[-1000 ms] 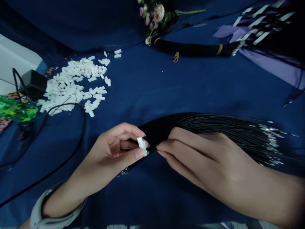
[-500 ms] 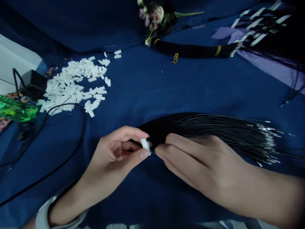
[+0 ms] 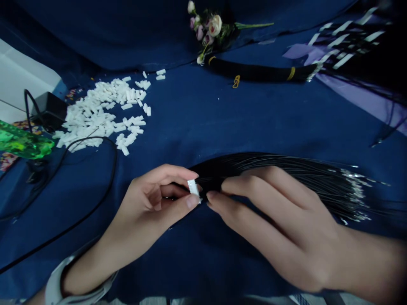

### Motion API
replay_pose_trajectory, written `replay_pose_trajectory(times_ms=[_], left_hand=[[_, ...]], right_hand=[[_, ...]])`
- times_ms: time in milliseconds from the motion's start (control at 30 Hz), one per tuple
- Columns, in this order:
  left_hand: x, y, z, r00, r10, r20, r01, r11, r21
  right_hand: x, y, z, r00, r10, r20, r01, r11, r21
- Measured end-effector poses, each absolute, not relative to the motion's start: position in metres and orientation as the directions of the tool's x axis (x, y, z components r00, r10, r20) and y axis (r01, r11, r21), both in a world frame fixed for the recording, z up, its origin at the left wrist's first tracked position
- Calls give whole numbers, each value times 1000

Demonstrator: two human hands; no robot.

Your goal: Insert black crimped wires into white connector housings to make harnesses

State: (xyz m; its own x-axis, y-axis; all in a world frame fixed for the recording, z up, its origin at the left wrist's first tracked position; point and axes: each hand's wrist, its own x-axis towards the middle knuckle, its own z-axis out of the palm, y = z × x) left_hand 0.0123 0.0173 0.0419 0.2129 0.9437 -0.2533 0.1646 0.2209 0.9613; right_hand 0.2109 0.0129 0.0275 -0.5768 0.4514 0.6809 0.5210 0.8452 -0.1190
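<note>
A small white connector housing [image 3: 193, 187] is pinched between the thumb and index finger of my left hand [image 3: 149, 203]. Its toothed side faces up and left. Beside it, my right hand [image 3: 280, 216] has its thumb tip and index fingertip parted, with no wire visible between them. Behind both hands lies a thick bundle of black wires [image 3: 270, 163], its shiny metal terminals [image 3: 356, 195] fanned out on the right. Whether any wires sit in the housing is hard to make out, as my left fingers cover part of it.
On the left is a heap of loose white housings [image 3: 101, 112], near a black cable [image 3: 111, 169], a black box [image 3: 51, 110] and a green translucent object [image 3: 27, 142]. Toward the back lie a tied black wire bundle [image 3: 254, 72], a yellow rubber band [image 3: 235, 81] and artificial flowers [image 3: 214, 25].
My right thumb and index finger have gone from pressed together near the housing to parted. The left hand keeps its pinch on the housing. The view has shifted slightly.
</note>
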Motion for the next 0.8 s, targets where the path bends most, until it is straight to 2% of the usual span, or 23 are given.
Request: replay_pose_trajectory(times_ms=[67, 167, 233, 300, 533, 800], left_hand=[[11, 19, 39, 233, 942, -241, 150, 210, 966], [10, 22, 35, 250, 942, -222, 131, 194, 972], [10, 22, 33, 223, 955, -198, 137, 171, 976], [10, 22, 34, 186, 966, -179, 147, 153, 977], [10, 21, 35, 167, 973, -159, 142, 136, 981], [8, 21, 37, 175, 964, -201, 126, 181, 975]], right_hand=[[209, 9, 26, -559, 374, 740, 458, 883, -100], [205, 5, 18, -706, 313, 635, 363, 930, -55], [203, 4, 13, -781, 325, 533, 381, 924, -5], [201, 5, 8, -795, 351, 494, 410, 912, 11], [203, 7, 7, -769, 390, 506, 434, 900, -35], [202, 12, 9, -793, 427, 435, 479, 878, 12]])
